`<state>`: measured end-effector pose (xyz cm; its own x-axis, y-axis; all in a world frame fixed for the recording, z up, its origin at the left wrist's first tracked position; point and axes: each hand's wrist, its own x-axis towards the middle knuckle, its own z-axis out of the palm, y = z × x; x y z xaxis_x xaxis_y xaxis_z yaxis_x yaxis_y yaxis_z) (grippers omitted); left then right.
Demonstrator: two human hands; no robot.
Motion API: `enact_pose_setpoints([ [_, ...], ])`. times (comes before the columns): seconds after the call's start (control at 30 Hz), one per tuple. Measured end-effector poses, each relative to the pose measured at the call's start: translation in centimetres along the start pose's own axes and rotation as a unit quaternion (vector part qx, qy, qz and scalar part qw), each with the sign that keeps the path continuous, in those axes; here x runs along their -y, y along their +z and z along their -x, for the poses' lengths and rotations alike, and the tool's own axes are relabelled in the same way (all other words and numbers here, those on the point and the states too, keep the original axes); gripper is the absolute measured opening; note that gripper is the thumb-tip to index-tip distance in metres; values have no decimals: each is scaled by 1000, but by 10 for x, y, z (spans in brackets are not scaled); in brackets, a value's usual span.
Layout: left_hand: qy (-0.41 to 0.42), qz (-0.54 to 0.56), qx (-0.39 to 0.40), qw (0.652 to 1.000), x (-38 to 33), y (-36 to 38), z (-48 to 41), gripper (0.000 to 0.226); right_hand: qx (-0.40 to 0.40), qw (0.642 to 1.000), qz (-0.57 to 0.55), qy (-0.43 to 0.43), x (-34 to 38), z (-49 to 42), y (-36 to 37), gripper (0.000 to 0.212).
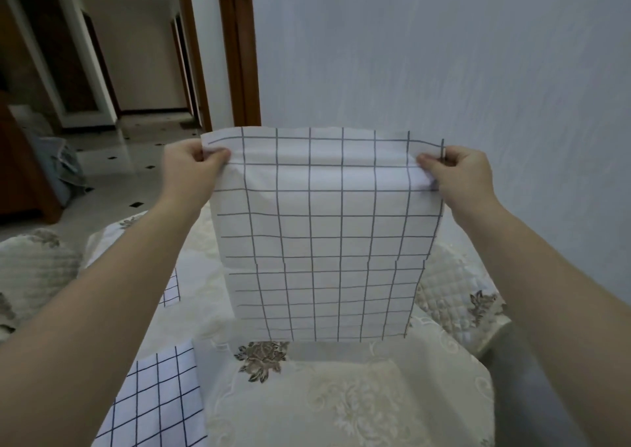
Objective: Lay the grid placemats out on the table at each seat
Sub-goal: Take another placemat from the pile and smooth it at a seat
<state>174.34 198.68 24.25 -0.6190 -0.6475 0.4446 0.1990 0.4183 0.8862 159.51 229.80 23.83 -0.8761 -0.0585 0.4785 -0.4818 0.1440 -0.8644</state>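
I hold a white placemat with a dark grid (324,235) up in the air by its two top corners, hanging down over the table. My left hand (191,170) pinches its top left corner and my right hand (461,173) pinches the top right corner. Its lower edge hangs just above the cream floral tablecloth (358,402). A second grid placemat (160,402) lies flat on the table at the near left. A third grid placemat (170,286) shows partly beside my left forearm, farther back on the left.
A pale wall stands close behind the table on the right. Quilted chair covers with flower prints sit at the left (30,269) and right (454,293) of the table. A tiled floor and wooden door frames (239,54) lie beyond on the left.
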Motion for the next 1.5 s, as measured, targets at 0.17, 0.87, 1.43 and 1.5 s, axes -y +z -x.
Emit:
enact_pose_setpoints([
  [0.17,-53,-48,13,997,22,15,-9,21,-5,999,49,17,-23,-9,7,9],
  [0.87,-237,-56,128,961,122,32,-2,15,226,946,-3,234,-142,-5,3,24],
  [1.43,-394,-8,203,896,209,-3,79,41,261,886,9,384,-219,82,13,15],
  [1.5,-412,-5,204,888,220,-6,92,44,272,883,19,383,-229,96,10,9],
])
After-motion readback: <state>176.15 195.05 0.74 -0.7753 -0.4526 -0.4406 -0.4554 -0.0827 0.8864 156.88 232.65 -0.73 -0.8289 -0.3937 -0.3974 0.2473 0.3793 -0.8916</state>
